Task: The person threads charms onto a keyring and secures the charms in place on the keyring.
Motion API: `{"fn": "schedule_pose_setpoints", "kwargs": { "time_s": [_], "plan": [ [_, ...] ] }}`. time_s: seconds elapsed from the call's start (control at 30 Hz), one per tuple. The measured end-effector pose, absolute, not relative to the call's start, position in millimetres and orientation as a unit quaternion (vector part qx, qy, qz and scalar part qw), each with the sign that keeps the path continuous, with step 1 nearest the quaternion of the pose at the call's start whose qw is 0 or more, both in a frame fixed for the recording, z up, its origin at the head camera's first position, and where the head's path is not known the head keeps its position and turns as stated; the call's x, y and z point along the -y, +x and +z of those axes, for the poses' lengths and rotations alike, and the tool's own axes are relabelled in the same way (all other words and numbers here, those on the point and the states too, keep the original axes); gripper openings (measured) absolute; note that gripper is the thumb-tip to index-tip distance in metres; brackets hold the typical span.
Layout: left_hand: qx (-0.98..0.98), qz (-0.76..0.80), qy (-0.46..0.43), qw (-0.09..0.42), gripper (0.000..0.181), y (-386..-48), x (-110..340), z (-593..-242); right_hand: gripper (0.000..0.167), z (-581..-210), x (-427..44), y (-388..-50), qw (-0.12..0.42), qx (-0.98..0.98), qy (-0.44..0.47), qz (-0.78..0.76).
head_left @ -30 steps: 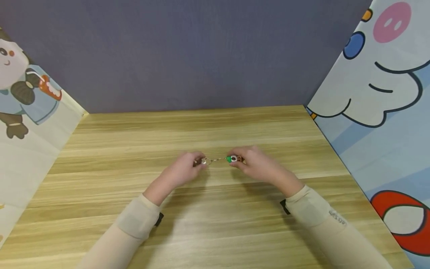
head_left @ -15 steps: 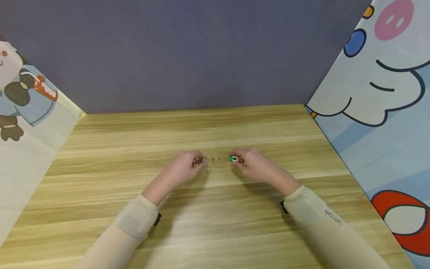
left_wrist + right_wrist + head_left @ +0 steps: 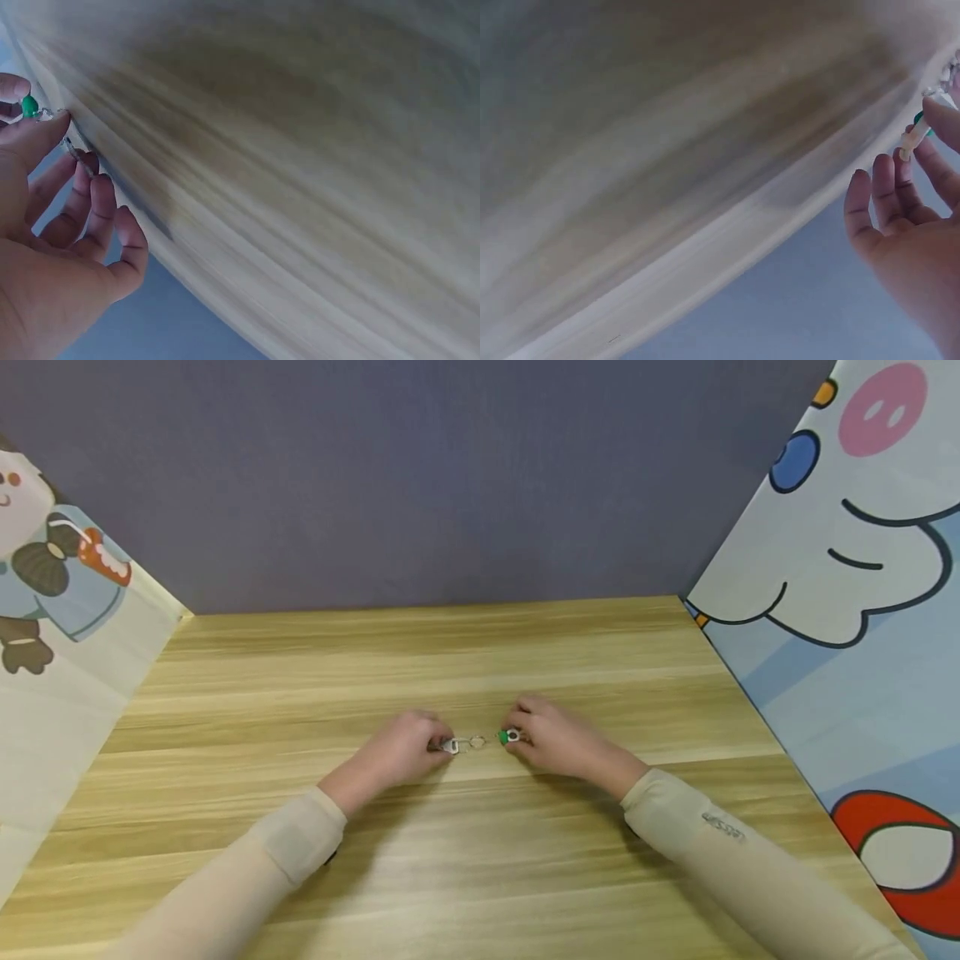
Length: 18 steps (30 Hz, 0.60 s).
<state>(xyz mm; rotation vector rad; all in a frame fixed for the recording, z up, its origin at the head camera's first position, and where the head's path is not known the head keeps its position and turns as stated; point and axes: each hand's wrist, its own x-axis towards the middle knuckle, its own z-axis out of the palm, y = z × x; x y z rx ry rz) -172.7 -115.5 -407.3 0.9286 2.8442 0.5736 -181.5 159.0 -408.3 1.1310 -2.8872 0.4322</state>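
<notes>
A keychain is held between the two hands just above the middle of the wooden table. Thumb and fingers of my left hand [image 3: 405, 747] pinch its silvery metal end piece [image 3: 452, 746], from which a thin ring [image 3: 477, 742] extends to the right. On the other side, my right hand [image 3: 558, 742] pinches a small green-and-white charm [image 3: 505, 737], partly covered by the fingers. The left wrist view shows the green part [image 3: 29, 106] beyond the left thumb. In the right wrist view, the charm's pale underside [image 3: 916, 136] sits between thumb and fingertips.
The wood-grain table [image 3: 480, 877] spreads around both hands. A grey-purple panel [image 3: 420, 485] rises behind it. Printed cartoon panels stand at the left [image 3: 45, 735] and the right [image 3: 885, 710].
Both hands have come slightly nearer the person. The right hand has shifted left, so the charm is closer to the ring. More of the silvery piece shows past the left fingers.
</notes>
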Motion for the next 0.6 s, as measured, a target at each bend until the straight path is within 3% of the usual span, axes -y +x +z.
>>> {"fn": "schedule_pose_setpoints", "kwargs": {
  "time_s": [0.23, 0.6],
  "plan": [
    [-0.933, 0.215, 0.266, 0.108, 0.010, -174.6, 119.2, -407.4, 0.018, -413.1, -157.5, -179.8, 0.005, 0.917, 0.375, 0.135],
    [-0.927, 0.222, 0.278, 0.117, 0.016, -182.5, 121.2, -398.9, 0.029, -407.3, -161.4, -186.5, -0.048, 0.925, 0.348, 0.147]
  ]
}}
